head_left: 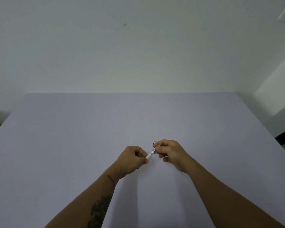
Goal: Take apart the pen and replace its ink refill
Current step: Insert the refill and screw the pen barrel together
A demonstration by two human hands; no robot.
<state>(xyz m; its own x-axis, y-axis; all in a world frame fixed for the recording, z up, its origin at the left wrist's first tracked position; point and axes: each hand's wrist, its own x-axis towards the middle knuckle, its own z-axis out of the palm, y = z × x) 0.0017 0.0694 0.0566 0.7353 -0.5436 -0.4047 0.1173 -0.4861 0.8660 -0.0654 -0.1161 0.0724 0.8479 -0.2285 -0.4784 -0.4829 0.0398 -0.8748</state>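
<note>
- Near the middle of a pale lilac, flat tabletop [89, 129], two bare hands hold a slim white pen [150, 155] between them, above the surface.
- The left hand [132, 159] pinches the pen's near-left end with curled fingers; a small dark tip shows below this hand.
- The right hand [170, 153] grips the far-right end, where a dark clip pokes out.
- The pen slants from near left to far right.
- A plain pale wall [138, 46] rises behind the table.
</note>
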